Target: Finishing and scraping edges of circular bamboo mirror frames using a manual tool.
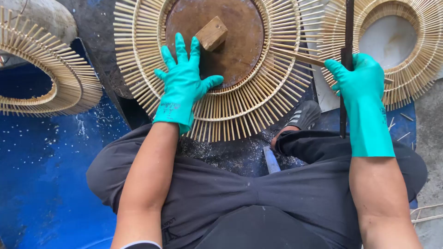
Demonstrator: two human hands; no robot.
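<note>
While I watch from the head camera, I start at the far left, where a finished bamboo ring [46, 74] lies on the blue tarp [41, 175], well apart from both hands. Moving right, my left hand [183, 83], in a teal glove, lies flat and open with fingers spread, pressing on the inner band of the large bamboo frame [240, 106]. That frame sits just ahead of my knees, its slats fanning outward around a rusty brown disc [240, 41]. A small wooden block [212, 33] rests on the disc, just beside my left fingertips. Below the frame I see sawdust scattered over dark cloth and a grey shoe [303, 115]. Further right, my right hand [357, 78], also gloved, is closed around a long dark blade [345, 69], held roughly upright across the frame's right edge. Beyond it lies another bamboo ring [410, 69] with a pale centre.
</note>
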